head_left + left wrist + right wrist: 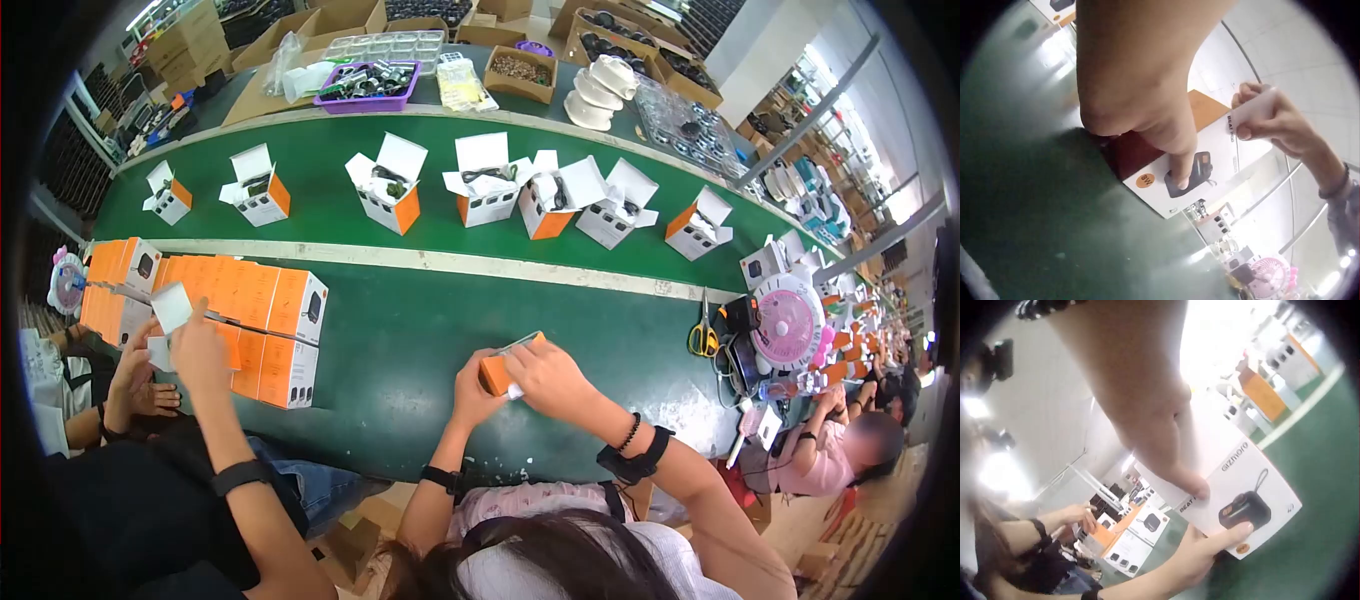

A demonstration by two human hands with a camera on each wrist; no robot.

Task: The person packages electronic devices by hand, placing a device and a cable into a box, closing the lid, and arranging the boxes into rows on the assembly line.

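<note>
- Fingers of the left hand grasp a small orange-and-white cardboard box printed with a speaker, thumb on its front face.
- Right hand pinches the white flap at the box's top end.
- Box sits low over the green counter, between both hands; whether it touches, I cannot tell.
- Closing looks nearly done: only that flap seems left. Open white boxes wait farther back, and closed orange boxes are stacked at left.
</note>
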